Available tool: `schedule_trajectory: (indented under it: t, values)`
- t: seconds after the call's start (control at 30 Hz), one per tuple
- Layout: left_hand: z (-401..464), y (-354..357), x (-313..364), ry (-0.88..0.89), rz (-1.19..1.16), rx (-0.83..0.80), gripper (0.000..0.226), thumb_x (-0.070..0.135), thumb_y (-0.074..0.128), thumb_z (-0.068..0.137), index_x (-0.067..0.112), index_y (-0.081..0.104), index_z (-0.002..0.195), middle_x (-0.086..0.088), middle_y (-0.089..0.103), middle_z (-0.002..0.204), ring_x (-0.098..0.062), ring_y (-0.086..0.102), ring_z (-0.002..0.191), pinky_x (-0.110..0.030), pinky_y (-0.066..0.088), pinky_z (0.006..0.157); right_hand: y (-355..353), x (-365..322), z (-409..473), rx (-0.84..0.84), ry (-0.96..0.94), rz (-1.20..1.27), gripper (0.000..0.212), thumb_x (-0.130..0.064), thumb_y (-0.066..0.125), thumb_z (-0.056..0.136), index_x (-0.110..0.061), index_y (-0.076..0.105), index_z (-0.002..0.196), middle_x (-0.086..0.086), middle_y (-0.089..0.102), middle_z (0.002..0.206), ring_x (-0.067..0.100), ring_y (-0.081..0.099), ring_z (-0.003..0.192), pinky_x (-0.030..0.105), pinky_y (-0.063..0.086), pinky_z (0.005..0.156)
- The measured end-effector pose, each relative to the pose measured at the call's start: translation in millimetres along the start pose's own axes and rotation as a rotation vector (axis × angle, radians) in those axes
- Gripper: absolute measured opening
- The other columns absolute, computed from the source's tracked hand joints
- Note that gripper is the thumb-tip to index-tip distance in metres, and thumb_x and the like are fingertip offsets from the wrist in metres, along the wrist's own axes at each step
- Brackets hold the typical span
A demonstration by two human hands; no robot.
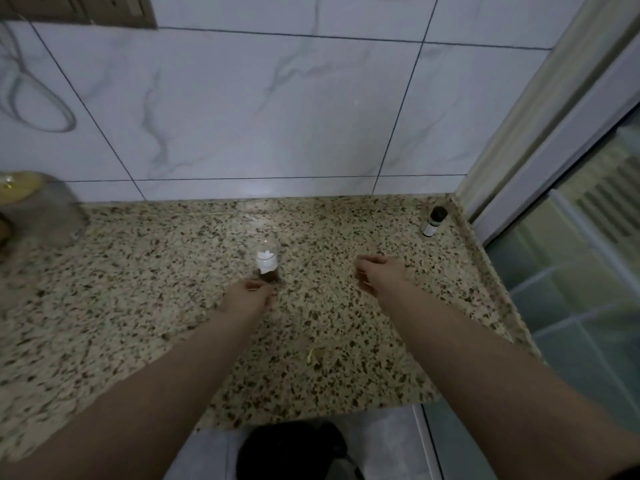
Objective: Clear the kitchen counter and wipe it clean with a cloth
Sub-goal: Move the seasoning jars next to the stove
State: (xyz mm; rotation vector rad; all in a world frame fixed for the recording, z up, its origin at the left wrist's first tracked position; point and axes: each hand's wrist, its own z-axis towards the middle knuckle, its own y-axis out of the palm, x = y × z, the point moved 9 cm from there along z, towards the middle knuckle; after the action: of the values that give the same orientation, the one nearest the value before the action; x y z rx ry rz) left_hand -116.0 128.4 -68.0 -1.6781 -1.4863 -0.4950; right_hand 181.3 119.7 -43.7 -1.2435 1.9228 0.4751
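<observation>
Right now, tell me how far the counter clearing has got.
Most of the speckled counter shows bare. In hand: the left hand is at the small glass bottle; whether it grips is unclear. The right hand holds nothing. Left: the dark-capped vial, the yellowish scrap, and wiping; no cloth shows.

The counter [346,368] is a speckled stone top, beige with dark and brown grains, and it meets a tiled wall at its far edge. Near the middle of the counter stands a small glass jar [266,261] with a torn white label and something dark at its bottom. In the far right corner, just beside the raised right edge, stands a little bottle [434,221] with a black cap and a white label. At the left edge a blurred grey container [45,211] with a yellowish top sits on the counter. Closer to the near edge lies a small yellow-green scrap [312,355].
</observation>
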Motion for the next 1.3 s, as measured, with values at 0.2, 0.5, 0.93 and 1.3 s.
schedule_trajectory:
  t: [0.2,0.5,0.93,1.3]
  values:
    - [5,86,23,-0.042,-0.027,-0.135,0.014,0.016,0.067,0.091,0.007,0.066,0.102,-0.010,0.070,0.088,-0.020,0.065,0.072,-0.033,0.057,0.068,-23,-8,70,0.042,0.041,-0.070,0.042,-0.008,0.068,0.090,-0.007,0.055,0.129,0.016,0.070,0.106,0.020,0.066,0.080,0.032,0.058,0.070]
    - [26,214,58,-0.011,-0.034,-0.199,0.008,0.015,0.067,0.090,0.012,0.070,0.097,-0.006,0.072,0.092,-0.017,0.069,0.079,-0.031,0.057,0.074,-114,-53,170,0.287,-0.069,-0.103,0.083,-0.019,0.076,0.081,-0.016,0.028,0.149,0.010,0.052,0.128,0.024,0.056,0.108,0.043,0.048,0.105]
    - [43,218,40,0.001,-0.055,-0.154,0.001,0.017,0.069,0.089,0.017,0.068,0.088,0.000,0.072,0.092,-0.016,0.071,0.080,-0.036,0.061,0.080,-117,-69,197,0.407,-0.215,-0.324,0.043,-0.022,0.068,0.089,-0.010,0.054,0.128,0.013,0.063,0.125,0.033,0.060,0.111,0.033,0.044,0.090]
    - [37,100,-1,-0.087,-0.004,0.058,0.003,0.022,0.069,0.086,0.020,0.070,0.084,-0.007,0.074,0.091,-0.023,0.070,0.082,-0.039,0.059,0.083,66,-29,124,-0.041,-0.282,-0.407,0.038,-0.017,0.070,0.090,-0.009,0.058,0.124,0.011,0.066,0.118,0.029,0.063,0.111,0.033,0.046,0.091]
